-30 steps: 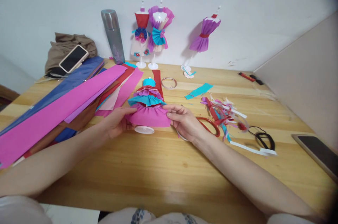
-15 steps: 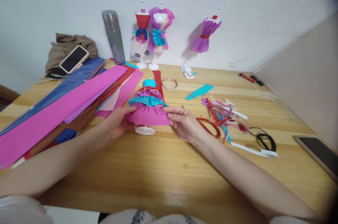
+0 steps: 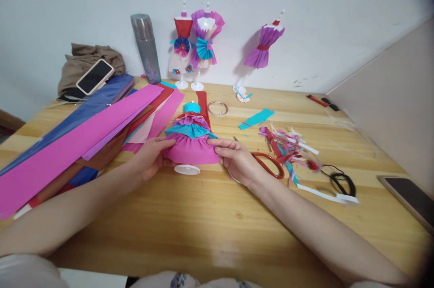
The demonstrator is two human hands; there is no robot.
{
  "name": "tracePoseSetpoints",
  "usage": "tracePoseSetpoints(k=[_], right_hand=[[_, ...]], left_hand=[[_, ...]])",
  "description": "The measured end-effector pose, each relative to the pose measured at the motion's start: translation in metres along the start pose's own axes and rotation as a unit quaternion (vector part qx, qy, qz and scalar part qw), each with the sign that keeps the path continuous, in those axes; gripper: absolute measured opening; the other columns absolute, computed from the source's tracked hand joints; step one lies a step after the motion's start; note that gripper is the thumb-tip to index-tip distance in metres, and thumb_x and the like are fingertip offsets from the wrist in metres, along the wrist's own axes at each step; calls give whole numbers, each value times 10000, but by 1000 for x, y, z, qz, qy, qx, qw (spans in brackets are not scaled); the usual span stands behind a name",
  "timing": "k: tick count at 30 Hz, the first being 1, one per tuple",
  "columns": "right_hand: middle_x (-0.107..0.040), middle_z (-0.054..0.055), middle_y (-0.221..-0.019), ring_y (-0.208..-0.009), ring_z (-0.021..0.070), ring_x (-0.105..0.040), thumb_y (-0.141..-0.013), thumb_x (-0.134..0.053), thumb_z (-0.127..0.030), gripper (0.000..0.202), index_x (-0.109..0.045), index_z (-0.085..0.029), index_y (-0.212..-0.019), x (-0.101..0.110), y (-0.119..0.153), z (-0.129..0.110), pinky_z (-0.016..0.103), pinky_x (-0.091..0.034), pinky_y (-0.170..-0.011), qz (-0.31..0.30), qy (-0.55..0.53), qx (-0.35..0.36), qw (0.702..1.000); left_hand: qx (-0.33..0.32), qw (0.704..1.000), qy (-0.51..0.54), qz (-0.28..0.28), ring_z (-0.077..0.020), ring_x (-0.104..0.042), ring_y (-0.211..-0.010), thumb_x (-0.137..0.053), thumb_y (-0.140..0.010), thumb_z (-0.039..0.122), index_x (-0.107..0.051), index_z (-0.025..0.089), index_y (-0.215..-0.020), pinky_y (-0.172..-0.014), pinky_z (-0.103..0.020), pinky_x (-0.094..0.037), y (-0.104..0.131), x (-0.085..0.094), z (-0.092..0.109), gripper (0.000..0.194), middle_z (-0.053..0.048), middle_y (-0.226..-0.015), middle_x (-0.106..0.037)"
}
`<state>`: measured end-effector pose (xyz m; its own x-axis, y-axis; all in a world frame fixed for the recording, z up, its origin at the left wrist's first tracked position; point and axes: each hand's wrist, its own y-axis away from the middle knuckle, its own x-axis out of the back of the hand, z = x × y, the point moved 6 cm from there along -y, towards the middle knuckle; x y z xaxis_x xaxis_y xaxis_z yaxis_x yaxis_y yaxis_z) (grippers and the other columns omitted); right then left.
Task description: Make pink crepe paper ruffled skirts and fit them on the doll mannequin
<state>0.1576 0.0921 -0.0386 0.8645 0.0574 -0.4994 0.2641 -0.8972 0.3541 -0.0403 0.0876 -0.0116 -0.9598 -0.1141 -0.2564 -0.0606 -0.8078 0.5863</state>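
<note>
A small mannequin stand (image 3: 187,170) wears a layered paper dress (image 3: 193,148): turquoise at the top, then red, purple and turquoise ruffles, and a wide magenta skirt lowest. The skirt's left edge is pinched between the thumb and fingers of my left hand (image 3: 154,154). On the other side my right hand (image 3: 233,157) pinches the skirt's right edge. The skirt is spread between both hands, above the white round base. Right behind the dress lies a red paper strip (image 3: 203,105). Red-handled scissors (image 3: 269,166) lie beside my right wrist, partly hidden by it.
Long crepe paper sheets (image 3: 77,139) cover the table's left side. A bottle (image 3: 145,48) and dressed mannequins (image 3: 183,48) stand along the wall. To the right lie paper scraps (image 3: 285,143), a turquoise strip (image 3: 257,118), a black cord (image 3: 342,181) and a phone (image 3: 407,197). A tape ring (image 3: 218,108) lies mid-table.
Almost nothing differs. Both hands keep their pinch on the magenta skirt, and the whole view has shifted very slightly.
</note>
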Motion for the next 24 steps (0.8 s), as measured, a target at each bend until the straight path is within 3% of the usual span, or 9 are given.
tracePoseSetpoints(k=[9,16,24], right_hand=[[-762,16,-750,-645,115,-661,-560,-822,-149,243,-793,-198,-795,-1,1,2,238,-529,-675,-1,17,-10,1000],[-772,31,-824,-715,130,-673,-572,-813,-137,251,-791,-202,-814,-2,0,1,277,-520,-758,-5,9,-2,1000],[-768,26,-793,-686,132,-662,-554,-812,-136,277,-786,-206,-821,-1,1,0,287,-506,-741,13,11,10,1000]], left_hand=[[15,1000,-13,-6,-118,-562,-417,-642,-790,88,-595,142,-725,-408,-224,-501,-1,3,-2,97,21,-560,-573],[0,1000,-9,-20,-150,-637,-492,-615,-827,115,-647,125,-817,-436,-232,-526,-3,-1,-1,35,-25,-632,-650],[-1,1000,-10,-17,-163,-648,-482,-582,-848,90,-650,116,-830,-422,-240,-538,-5,-2,-2,75,-39,-635,-655]])
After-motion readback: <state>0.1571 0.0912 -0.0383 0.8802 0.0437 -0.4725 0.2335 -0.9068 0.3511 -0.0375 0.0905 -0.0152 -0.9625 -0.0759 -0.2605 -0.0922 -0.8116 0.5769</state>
